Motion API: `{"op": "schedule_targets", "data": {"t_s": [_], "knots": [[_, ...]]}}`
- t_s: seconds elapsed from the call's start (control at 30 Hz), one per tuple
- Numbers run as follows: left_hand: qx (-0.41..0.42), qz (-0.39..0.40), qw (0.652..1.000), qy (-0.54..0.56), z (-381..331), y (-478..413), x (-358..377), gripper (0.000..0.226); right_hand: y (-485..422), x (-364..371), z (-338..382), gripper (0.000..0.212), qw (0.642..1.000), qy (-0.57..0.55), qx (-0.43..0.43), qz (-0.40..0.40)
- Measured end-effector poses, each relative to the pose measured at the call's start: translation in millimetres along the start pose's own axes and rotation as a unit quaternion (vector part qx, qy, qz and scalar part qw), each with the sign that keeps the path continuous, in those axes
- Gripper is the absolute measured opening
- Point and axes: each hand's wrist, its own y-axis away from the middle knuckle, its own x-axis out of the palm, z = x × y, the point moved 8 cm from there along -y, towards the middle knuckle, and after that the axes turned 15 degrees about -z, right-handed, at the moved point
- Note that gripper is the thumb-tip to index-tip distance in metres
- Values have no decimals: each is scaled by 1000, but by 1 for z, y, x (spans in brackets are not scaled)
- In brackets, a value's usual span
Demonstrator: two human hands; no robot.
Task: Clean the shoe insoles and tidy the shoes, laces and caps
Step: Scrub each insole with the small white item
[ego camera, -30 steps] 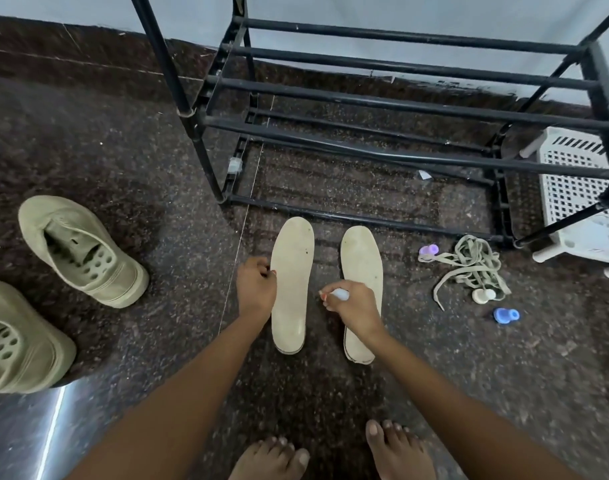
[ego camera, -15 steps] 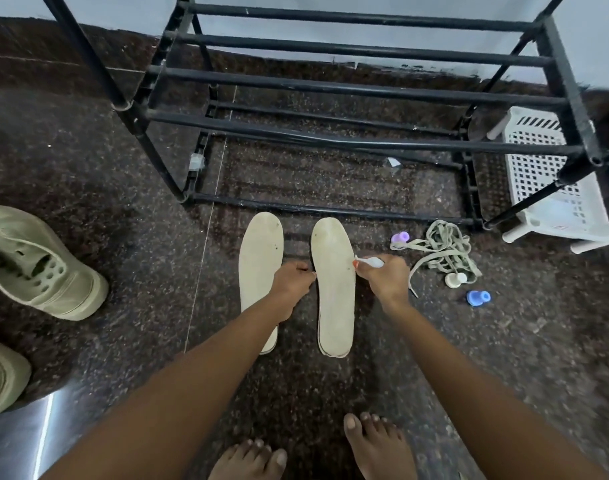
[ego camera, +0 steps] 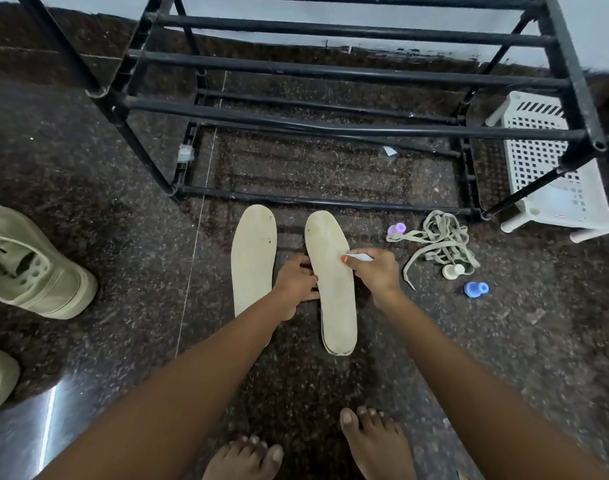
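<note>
Fingers of right hand pinch white piece; left hand grips insole; laces beside.

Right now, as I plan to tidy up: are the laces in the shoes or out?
Out. The laces lie tangled on the floor right of the insoles, apart from the shoes at left.

The left insole and right insole lie side by side on the floor, just nearer than the shoe rack; the left hand sits between them, the right hand with a small tool at the right insole's right edge; laces and caps lie to their right; shoes far left; a basket far right.
</note>
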Motion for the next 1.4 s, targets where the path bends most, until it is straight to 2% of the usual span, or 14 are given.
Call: {"op": "schedule_targets", "data": {"t_s": [0.27, 0.47, 0.73, 0.9, 1.0, 1.13, 1.4], "knots": [[2, 45, 997, 56, -25, 33, -13, 35, 21, -20, 33, 7, 994, -95, 20, 54], [41, 76, 990, 108, -79, 77, -30, 39, 49, -62, 92, 7, 992, -102, -63, 25], [95, 122, 974, 167, -157, 167, -58, 26, 103, -138, 181, 7, 975, -153, -158, 1], [153, 120, 960, 203, -200, 221, -77, 56, 145, -190, 232, 10, 963, -183, -196, 27], [175, 131, 942, 255, -222, 259, -80, 64, 171, -215, 258, 6, 953, -176, -238, 62], [199, 190, 906, 323, -247, 306, -77, 73, 203, -236, 278, 7, 948, -157, -255, 110], [214, 250, 852, 407, -254, 343, -65, 65, 225, -250, 279, 7, 947, -156, -239, 146]]}}
